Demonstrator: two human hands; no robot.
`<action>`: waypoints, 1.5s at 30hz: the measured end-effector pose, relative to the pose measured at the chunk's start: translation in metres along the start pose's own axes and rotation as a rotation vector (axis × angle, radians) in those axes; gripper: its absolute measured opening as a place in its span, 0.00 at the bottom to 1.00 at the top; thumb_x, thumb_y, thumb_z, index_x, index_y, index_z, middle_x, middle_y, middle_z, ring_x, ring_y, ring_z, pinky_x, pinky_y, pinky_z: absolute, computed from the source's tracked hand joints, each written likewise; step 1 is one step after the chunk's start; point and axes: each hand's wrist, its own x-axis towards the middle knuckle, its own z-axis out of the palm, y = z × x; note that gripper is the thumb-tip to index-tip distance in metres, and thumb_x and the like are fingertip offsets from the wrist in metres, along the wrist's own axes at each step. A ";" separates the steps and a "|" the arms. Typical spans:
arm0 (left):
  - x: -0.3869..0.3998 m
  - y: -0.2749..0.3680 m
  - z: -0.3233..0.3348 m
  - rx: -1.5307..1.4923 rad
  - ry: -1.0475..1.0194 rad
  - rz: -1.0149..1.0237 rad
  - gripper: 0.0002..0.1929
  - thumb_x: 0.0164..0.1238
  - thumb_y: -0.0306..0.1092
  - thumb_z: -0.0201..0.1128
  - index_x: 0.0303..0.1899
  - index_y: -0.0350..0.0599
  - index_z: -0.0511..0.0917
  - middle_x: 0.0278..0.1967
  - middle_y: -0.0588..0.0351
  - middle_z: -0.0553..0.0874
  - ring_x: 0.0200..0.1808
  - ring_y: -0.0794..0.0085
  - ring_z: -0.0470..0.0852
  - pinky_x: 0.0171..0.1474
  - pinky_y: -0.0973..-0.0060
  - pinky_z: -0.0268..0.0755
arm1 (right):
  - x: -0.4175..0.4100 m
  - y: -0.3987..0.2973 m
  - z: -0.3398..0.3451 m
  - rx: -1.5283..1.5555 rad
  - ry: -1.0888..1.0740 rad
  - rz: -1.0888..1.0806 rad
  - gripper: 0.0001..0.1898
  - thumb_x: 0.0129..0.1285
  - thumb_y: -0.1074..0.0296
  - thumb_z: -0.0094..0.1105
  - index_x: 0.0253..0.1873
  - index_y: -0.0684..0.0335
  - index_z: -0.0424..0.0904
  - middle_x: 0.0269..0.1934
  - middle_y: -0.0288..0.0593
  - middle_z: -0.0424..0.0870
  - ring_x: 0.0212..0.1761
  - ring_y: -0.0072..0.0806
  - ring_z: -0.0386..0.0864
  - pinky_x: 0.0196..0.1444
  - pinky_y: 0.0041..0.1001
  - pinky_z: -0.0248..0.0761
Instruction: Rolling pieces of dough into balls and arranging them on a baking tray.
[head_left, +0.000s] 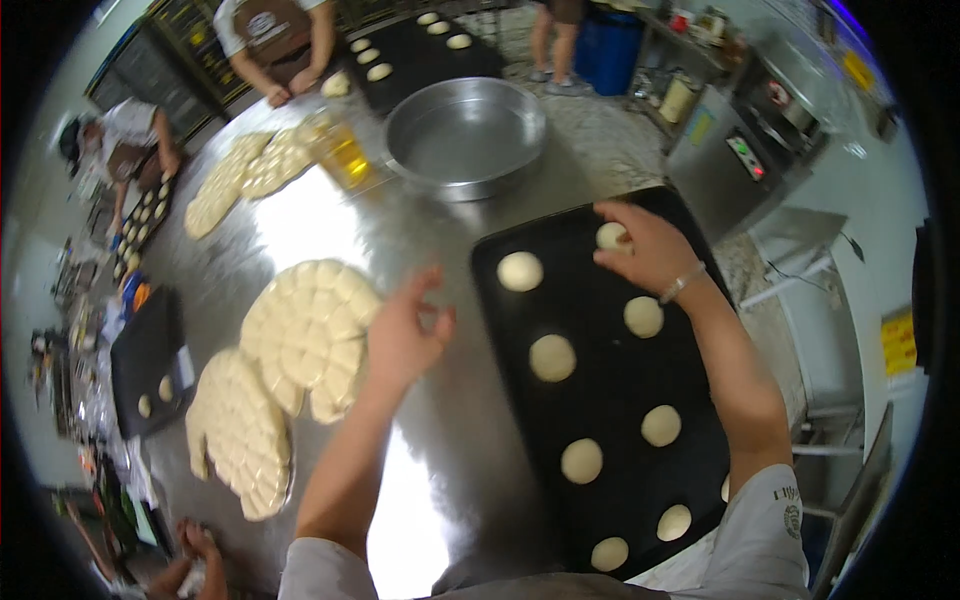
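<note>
My right hand (646, 247) is curled around a dough ball (613, 236) near the far edge of a black baking tray (607, 390); whether the ball rests on the tray or is lifted cannot be told. Other round dough balls (553, 358) lie spaced in rough rows on that tray. Over the steel table (457, 420), my left hand (409, 322) hangs with fingers apart and nothing between them. Just left of it lies a large slab of divided dough (307, 330), scored into small pieces. Nearer and farther left is a second divided slab (244, 431).
A round metal pan (465, 139) stands beyond the tray, beside a container of yellow liquid (346, 154). More divided dough (229, 176) lies at the far left. Co-workers' hands (292, 86) are across the table; another person's arms (199, 555) are at the near left. Another tray (146, 352) is at left.
</note>
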 end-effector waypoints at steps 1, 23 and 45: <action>-0.031 -0.015 -0.001 -0.163 0.104 -0.066 0.27 0.51 0.35 0.65 0.57 0.48 0.74 0.36 0.52 0.85 0.36 0.65 0.85 0.38 0.69 0.76 | -0.007 -0.019 0.005 0.149 -0.134 -0.021 0.26 0.52 0.59 0.67 0.57 0.58 0.73 0.47 0.47 0.81 0.45 0.37 0.81 0.47 0.33 0.74; -0.166 -0.175 -0.039 0.259 0.370 -0.316 0.26 0.46 0.31 0.68 0.51 0.43 0.73 0.52 0.45 0.76 0.54 0.53 0.73 0.56 0.62 0.68 | 0.000 -0.141 0.312 1.143 -0.066 0.750 0.19 0.52 0.69 0.58 0.51 0.61 0.72 0.41 0.40 0.77 0.36 0.27 0.75 0.26 0.27 0.67; -0.423 -0.046 -0.154 -0.179 0.347 -0.317 0.18 0.43 0.24 0.73 0.41 0.46 0.83 0.46 0.50 0.76 0.49 0.59 0.74 0.51 0.69 0.67 | -0.273 -0.294 0.184 1.877 -0.383 0.367 0.23 0.54 0.75 0.64 0.53 0.61 0.64 0.46 0.41 0.74 0.48 0.28 0.75 0.45 0.30 0.73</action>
